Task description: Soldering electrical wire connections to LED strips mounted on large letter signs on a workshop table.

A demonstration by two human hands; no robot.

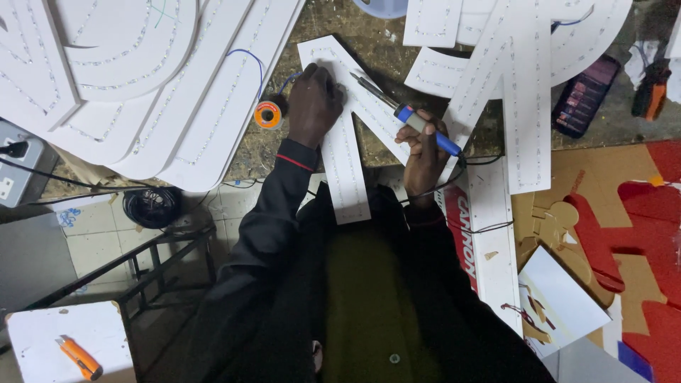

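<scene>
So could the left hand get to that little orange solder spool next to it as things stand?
Probably yes. The left hand rests on the white letter panel, and the solder spool sits just beside it on the workbench, with nothing between them.

An orange utility knife [79,357] lies on a white stool [42,333] at lower left. A coil of black cable [151,206] sits on the tiled floor, a grey power socket box [20,174] nearby. Red-and-brown cardboard cutouts [624,234] lie right.
</scene>
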